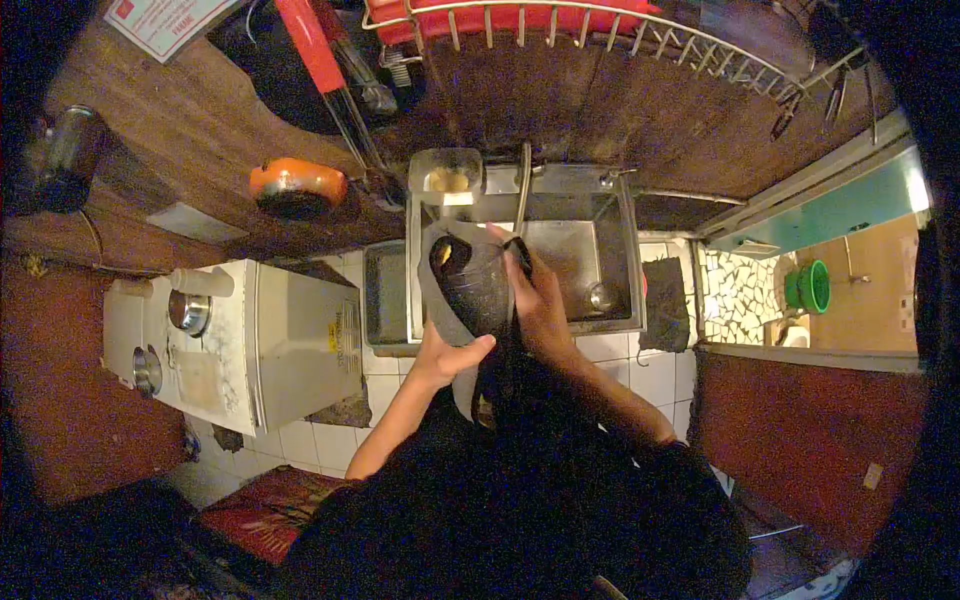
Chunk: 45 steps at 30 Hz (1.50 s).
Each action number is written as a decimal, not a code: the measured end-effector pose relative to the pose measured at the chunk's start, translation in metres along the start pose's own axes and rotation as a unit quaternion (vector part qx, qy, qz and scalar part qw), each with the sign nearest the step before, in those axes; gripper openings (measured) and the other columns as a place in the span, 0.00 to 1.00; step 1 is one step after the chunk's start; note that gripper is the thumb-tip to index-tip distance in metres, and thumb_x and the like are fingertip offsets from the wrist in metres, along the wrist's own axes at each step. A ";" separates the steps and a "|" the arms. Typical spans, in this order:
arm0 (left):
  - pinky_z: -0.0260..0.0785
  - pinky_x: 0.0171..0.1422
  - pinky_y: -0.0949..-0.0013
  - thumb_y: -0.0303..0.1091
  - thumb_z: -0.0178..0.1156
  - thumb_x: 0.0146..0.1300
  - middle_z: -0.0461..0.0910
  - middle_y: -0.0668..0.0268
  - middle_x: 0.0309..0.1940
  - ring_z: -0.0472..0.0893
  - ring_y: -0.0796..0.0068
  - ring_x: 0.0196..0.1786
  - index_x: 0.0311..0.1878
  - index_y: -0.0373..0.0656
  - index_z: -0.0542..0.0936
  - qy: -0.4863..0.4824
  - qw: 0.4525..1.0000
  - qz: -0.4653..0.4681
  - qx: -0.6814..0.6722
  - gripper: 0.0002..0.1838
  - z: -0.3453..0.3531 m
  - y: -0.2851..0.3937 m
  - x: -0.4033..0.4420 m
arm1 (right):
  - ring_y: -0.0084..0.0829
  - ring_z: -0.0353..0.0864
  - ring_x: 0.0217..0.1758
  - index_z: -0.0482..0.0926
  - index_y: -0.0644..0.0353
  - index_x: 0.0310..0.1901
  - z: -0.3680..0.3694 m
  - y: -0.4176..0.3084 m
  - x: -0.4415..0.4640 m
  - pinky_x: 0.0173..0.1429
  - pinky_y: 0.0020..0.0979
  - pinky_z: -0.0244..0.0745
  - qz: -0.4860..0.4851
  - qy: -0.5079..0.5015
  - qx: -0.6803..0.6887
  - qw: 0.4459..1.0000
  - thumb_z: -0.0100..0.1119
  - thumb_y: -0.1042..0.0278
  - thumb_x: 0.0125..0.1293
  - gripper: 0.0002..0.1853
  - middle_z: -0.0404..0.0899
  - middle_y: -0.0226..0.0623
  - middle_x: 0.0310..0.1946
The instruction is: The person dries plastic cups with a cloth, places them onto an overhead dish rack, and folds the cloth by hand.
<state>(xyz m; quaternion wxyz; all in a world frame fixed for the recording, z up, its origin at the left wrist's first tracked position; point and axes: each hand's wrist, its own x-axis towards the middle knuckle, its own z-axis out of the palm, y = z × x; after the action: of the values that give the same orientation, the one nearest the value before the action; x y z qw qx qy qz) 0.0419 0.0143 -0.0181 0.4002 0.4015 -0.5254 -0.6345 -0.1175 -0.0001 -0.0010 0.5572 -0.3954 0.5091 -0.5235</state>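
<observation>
Both of my hands hold a dark, glossy rounded vessel (478, 288) in front of the sink (628, 255). A dark oval opening with a small yellow glint shows at its upper left; I cannot make out its exact kind. A grey cloth (447, 312) wraps its left side and hangs down below. My left hand (450, 355) grips the cloth against the vessel's lower left, thumb on top. My right hand (540, 305) closes around the right side, by a small black part that sticks out. Some right fingertips are hidden behind the vessel.
At the sink's back stand a curved faucet (525, 185) and a clear container (447, 172). A wire rack (590, 38) hangs above. To the left are a white fridge (300, 335) with metal bowls on top and an orange-black object (298, 187) on the wall.
</observation>
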 end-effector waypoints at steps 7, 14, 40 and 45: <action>0.65 0.68 0.63 0.31 0.71 0.46 0.76 0.61 0.56 0.76 0.69 0.60 0.65 0.35 0.68 0.026 1.000 -0.003 0.008 0.39 -0.002 0.019 0.011 | 0.58 0.43 0.81 0.54 0.52 0.78 -0.003 -0.004 -0.023 0.79 0.52 0.43 -0.306 -0.120 -0.248 0.911 0.45 0.52 0.76 0.32 0.45 0.54 0.79; 0.63 0.69 0.62 0.28 0.66 0.49 0.74 0.58 0.58 0.74 0.63 0.61 0.67 0.35 0.63 0.013 0.993 0.067 0.094 0.40 -0.002 -0.019 0.006 | 0.40 0.61 0.74 0.47 0.59 0.77 -0.032 0.029 -0.027 0.78 0.41 0.53 0.027 -0.156 -0.033 0.987 0.70 0.56 0.64 0.49 0.63 0.46 0.71; 0.63 0.71 0.63 0.51 0.49 0.77 0.74 0.55 0.61 0.75 0.63 0.62 0.65 0.31 0.70 0.082 0.983 -0.018 -0.162 0.30 0.005 -0.001 0.016 | 0.33 0.80 0.52 0.72 0.61 0.58 -0.011 0.048 -0.059 0.69 0.38 0.67 -0.048 -0.057 -0.048 0.996 0.80 0.61 0.48 0.36 0.81 0.38 0.49; 0.75 0.51 0.70 0.55 0.45 0.77 0.83 0.59 0.50 0.83 0.68 0.45 0.59 0.37 0.76 0.041 0.942 -0.109 -0.314 0.28 -0.003 0.013 0.023 | 0.48 0.57 0.75 0.74 0.58 0.58 -0.023 0.031 -0.055 0.77 0.46 0.51 -0.288 -0.124 -0.242 0.918 0.85 0.56 0.36 0.44 0.63 0.50 0.66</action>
<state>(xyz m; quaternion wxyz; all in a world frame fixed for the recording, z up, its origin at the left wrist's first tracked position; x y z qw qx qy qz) 0.0378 -0.0095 -0.0078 0.4556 0.3354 -0.2360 -0.7901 -0.1309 0.0606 -0.0267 0.3283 -0.7093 0.4113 -0.4689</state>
